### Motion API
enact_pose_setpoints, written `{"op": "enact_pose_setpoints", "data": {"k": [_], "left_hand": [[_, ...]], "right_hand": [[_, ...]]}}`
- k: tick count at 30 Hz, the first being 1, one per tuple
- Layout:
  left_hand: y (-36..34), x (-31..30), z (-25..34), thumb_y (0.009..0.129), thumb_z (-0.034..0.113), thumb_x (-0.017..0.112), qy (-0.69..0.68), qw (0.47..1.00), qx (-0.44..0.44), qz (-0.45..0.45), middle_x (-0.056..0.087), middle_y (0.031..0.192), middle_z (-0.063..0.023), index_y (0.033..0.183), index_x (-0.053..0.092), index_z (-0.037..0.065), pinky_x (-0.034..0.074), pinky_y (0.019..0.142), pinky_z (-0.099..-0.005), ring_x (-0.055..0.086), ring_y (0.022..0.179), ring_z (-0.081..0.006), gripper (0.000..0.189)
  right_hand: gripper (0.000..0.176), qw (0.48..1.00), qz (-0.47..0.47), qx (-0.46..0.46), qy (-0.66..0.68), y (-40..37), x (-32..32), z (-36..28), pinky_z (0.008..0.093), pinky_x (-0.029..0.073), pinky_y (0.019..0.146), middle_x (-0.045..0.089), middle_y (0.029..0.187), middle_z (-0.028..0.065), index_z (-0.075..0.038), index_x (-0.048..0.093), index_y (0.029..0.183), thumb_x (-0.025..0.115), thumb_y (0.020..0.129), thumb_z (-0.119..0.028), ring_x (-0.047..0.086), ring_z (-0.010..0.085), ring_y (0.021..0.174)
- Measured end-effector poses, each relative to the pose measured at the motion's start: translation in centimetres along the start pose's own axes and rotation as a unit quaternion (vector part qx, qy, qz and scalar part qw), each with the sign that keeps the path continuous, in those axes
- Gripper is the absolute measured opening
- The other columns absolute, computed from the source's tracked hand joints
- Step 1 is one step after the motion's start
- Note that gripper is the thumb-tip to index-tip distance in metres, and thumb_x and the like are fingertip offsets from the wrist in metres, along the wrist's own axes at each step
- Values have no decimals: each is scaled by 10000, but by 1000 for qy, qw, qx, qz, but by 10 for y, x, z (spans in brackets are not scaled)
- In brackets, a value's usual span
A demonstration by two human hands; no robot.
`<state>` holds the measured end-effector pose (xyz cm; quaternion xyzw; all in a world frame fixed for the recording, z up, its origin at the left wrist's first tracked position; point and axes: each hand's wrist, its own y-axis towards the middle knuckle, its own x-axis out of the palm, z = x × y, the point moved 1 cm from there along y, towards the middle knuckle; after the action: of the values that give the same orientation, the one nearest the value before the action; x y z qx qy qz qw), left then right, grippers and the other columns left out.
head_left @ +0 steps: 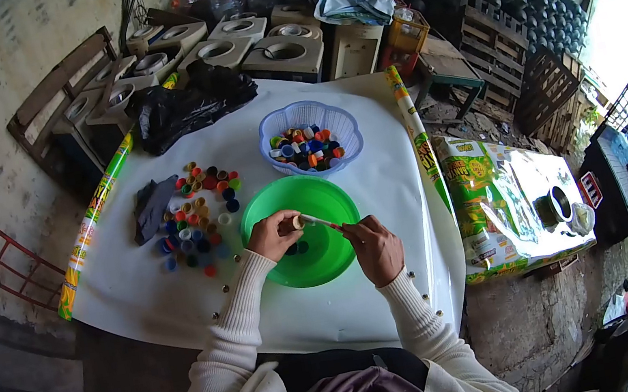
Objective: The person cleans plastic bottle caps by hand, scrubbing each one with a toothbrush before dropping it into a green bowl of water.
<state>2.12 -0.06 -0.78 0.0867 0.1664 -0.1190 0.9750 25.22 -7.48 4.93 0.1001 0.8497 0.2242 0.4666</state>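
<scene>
Over the green basin (276, 266), my left hand (273, 236) pinches a small tan bottle cap (298, 222). My right hand (376, 249) is closed on a thin brush-like tool (322, 222) with a reddish handle, its pale tip at the cap. A few dark caps (299, 247) lie in the bottom of the basin. Behind it, a blue-purple plastic basket (349, 125) holds many coloured caps. Loose caps (191, 224) in several colours are spread to the left of the basin, beside a dark grey cloth (156, 210).
The white-covered table (333, 316) has rolled, colourful wrapping edges (100, 217) at both sides. A black plastic bag (192, 102) lies at its back left. Concrete blocks (221, 50) stand behind. A second table (496, 204) with shiny wrapping is at the right. Small metallic pieces lie near my forearms.
</scene>
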Motion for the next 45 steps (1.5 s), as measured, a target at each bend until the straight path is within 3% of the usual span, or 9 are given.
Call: {"op": "enact_pose_setpoints", "data": {"k": [8,12,20,23,27,35,38,41,45], "left_hand": [[-6,1,11,861,190,790,94,994,-24,45,757,1010,-96,1166,687,25,575,830,-313,737,902,-187,362],[-4,1,14,877,139,779,111,993,-39,34,751,1050,-91,1196,677,13,565,853,-290,728,946,-166,358],[4,-8,-16,873,52,755,-12,999,-34,11,731,1070,-87,1206,636,-21,566,880,-288,710,983,-153,361],[3,-18,7,870,29,750,-49,998,-37,-23,728,1070,-94,1219,625,-36,565,891,-285,707,994,-158,377],[7,-23,8,876,56,757,-84,995,-36,-26,747,1037,-94,1184,654,-29,571,864,-278,723,960,-149,335],[17,-29,-10,918,83,718,-50,997,-11,-59,724,1108,-118,1252,631,-48,573,856,-278,718,947,-158,368],[16,-38,9,954,124,685,23,997,2,-72,725,1099,-122,1233,642,-58,569,826,-273,720,920,-155,336],[22,-35,-14,976,149,658,47,995,47,-68,724,1084,-121,1241,639,-60,566,809,-271,720,898,-154,337],[23,-33,-18,956,126,666,-130,989,-15,-65,709,1008,-111,1197,669,-35,574,760,-297,727,826,-170,290]], "right_hand": [[160,993,22,-75,-83,14,11,6,359,519,645,647,863,3,-200,801,974,730,840,-149,638,218,790],[156,980,-71,-117,-142,22,29,9,374,513,668,606,841,22,-216,803,909,679,861,-135,595,231,751],[129,998,15,-22,49,18,-9,-21,373,526,606,667,841,21,-148,787,977,731,898,-231,679,213,778],[133,999,-13,-9,33,9,-5,-24,373,530,619,672,856,27,-138,781,986,734,893,-220,679,219,776],[146,995,28,73,63,8,-3,-27,367,524,623,668,860,39,-138,778,1004,726,902,-228,681,235,785],[140,992,23,65,-104,10,20,-28,364,533,644,654,876,15,-180,794,994,718,881,-213,654,218,827],[126,985,-55,1,-162,12,41,-23,376,532,641,654,883,14,-181,800,950,725,850,-198,641,222,809],[122,990,-32,22,-134,16,36,-38,385,527,631,650,862,21,-182,804,923,727,829,-185,632,231,769],[117,993,59,80,-62,9,10,-60,352,522,616,688,884,26,-156,797,979,743,879,-184,666,215,717]]}}
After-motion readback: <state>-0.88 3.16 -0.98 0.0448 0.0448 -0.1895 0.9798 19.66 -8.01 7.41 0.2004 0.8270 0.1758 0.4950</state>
